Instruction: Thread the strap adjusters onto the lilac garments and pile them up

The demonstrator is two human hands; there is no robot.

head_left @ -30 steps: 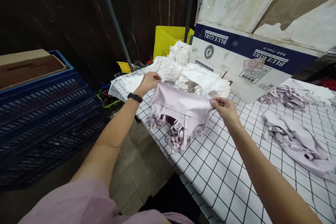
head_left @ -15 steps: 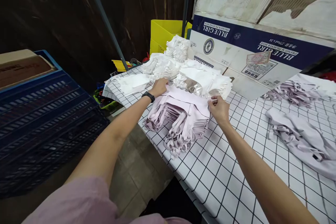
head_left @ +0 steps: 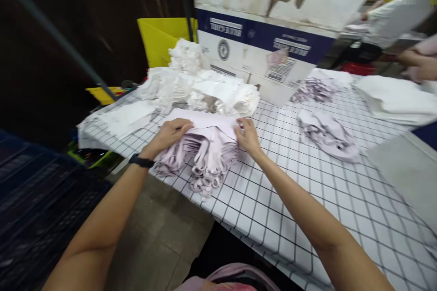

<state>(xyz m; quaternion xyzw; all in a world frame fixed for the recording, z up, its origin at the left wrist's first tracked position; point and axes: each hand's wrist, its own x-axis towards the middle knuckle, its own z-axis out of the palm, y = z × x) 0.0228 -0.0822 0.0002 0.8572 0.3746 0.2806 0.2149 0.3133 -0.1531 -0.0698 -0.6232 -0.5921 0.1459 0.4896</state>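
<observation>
In front of me on the table lies a stack of pale lilac fabric pieces (head_left: pixel 213 134), with strap-like loops (head_left: pixel 205 170) bunched and hanging from its near side. My left hand (head_left: pixel 172 132), with a dark band on the wrist, rests over the stack's left part, its fingers stretched across the top piece. At the right end, my right hand (head_left: pixel 248 137) has the corner of the top lilac piece between thumb and fingers. Just behind the stack are piles of similar white fabric pieces (head_left: pixel 225 91), which neither hand touches.
A printed cardboard box (head_left: pixel 246 50) stands behind the piles, near a yellow bin (head_left: pixel 160 38). Loose lilac pieces (head_left: pixel 327 134) and folded white cloth (head_left: pixel 399 100) lie right on the grid-patterned table (head_left: pixel 293 168). Another person's hand (head_left: pixel 418 63) shows far right. A blue crate (head_left: pixel 30 182) is left.
My view has swung to the right, showing another person and folded white cloth. My left hand has come nearer over the stack's top; my right hand stays at its right end.
</observation>
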